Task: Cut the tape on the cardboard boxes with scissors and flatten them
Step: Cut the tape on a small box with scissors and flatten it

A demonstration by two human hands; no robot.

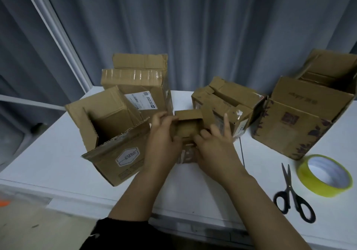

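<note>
A small open cardboard box [187,127] stands in the middle of the white table [58,163], its flaps up. My left hand [161,143] grips its left side, fingers curled over the rim. My right hand [214,145] holds its right side with the index finger pointing up. Black scissors [289,190] lie shut on the table at the right, away from both hands. Other boxes stand around: an open one [114,134] at the left, a taped tall one [139,93] behind it, an opened one [226,105] behind my right hand, and a large printed one [301,118] at the right.
A roll of yellow tape [324,174] lies to the right of the scissors near the table's right side. Grey curtains [193,27] hang right behind the table. The table's front edge runs just below my forearms.
</note>
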